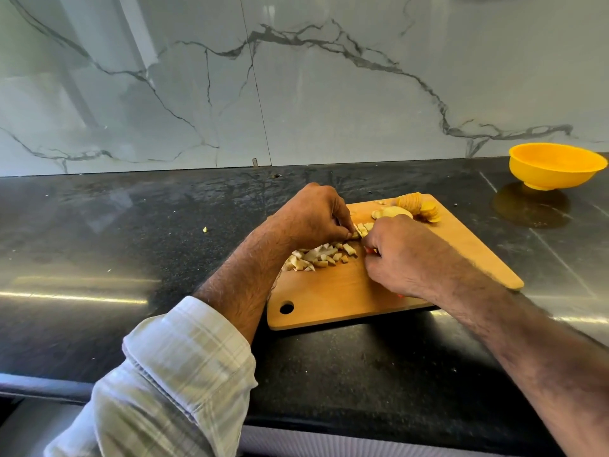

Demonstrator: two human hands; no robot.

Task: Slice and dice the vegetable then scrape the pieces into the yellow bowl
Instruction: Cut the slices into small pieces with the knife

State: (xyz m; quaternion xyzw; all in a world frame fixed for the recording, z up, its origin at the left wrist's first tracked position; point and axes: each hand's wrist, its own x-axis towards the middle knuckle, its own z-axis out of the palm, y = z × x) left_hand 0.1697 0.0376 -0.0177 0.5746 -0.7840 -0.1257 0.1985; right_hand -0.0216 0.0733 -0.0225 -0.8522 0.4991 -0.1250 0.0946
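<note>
A wooden cutting board (pixel 333 298) lies on the black counter. A heap of pale diced pieces (pixel 321 257) sits near its left edge. Yellow slices (pixel 418 207) fan out at the board's far end. My left hand (pixel 313 216) pinches a small stack of strips (pixel 362 229) with curled fingertips. My right hand (pixel 402 255) grips a knife handle, of which only a bit of red (pixel 370 250) shows; the blade is hidden behind the hand. The yellow bowl (pixel 553 166) stands at the far right, well apart from the board.
The black stone counter (pixel 131 258) runs to a marble wall behind. A small stray piece (pixel 205 229) lies on the counter left of the board. The counter's front edge is near my body.
</note>
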